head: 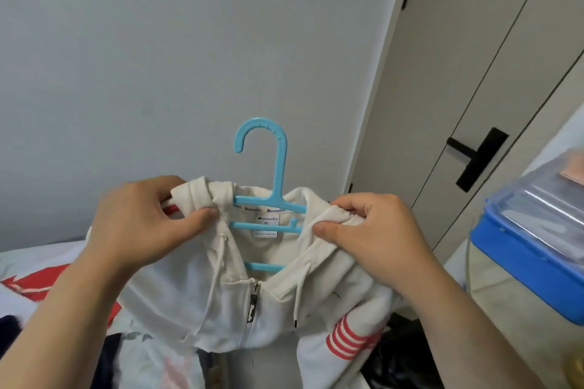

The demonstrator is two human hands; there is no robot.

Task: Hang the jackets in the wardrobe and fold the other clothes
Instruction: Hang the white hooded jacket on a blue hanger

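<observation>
1. Pale grey wall [158, 57] fills the background, with a light door [474, 73] and its black handle [477, 158] at the right. I cannot tell whether any panel there is the wardrobe.
2. The white zip jacket [227, 309] is held up in front of the wall, above the bed [38, 259]. A blue plastic hanger [278, 174] sits inside its neck, hook upright and free.
3. Both hands are closed on cloth. The left hand [139, 224] grips bunched shoulder and hood fabric at one end of the hanger. The right hand [376, 230] pinches the other shoulder between thumb and fingers.
4. The step in hand, as I judge it, is seating the shoulders. Draw each one fully over its hanger end, smooth the bunched hood backward and keep the collar centred under the hook, so the weight hangs evenly.
5. The zip pull [252, 303] sits at the chest with the neck open above, and raising it would likely help the jacket stay on.
6. More clothes lie on the bed beneath, with a dark garment [401, 357] at lower right. A blue box [521, 262] with a clear lid stands on the surface at the right. The red-striped sleeve [350, 338] dangles near these and could drag across them.
</observation>
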